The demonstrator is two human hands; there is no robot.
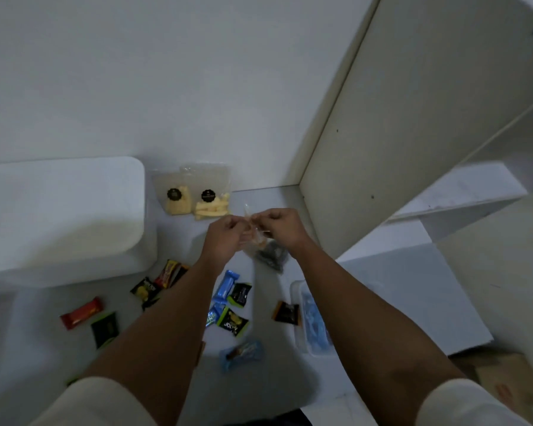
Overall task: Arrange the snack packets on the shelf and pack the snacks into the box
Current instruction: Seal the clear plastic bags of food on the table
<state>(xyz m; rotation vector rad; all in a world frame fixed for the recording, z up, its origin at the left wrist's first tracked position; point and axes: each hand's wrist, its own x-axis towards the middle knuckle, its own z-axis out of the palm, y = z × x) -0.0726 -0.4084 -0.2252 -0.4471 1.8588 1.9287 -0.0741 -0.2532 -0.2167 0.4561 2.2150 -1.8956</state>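
My left hand and my right hand meet above the shelf, both pinching the top of a clear snack packet with pale and dark contents that hangs between them. Two clear packets of yellow snacks lean against the back wall. Several small wrapped snacks lie on the shelf surface below my arms: a red bar, a blue bar, black packets, a green-edged packet. A clear plastic box holding blue packets sits under my right forearm.
A large white container fills the left side. A white vertical shelf panel rises on the right, with lower shelves beyond it. A cardboard box is at the bottom right.
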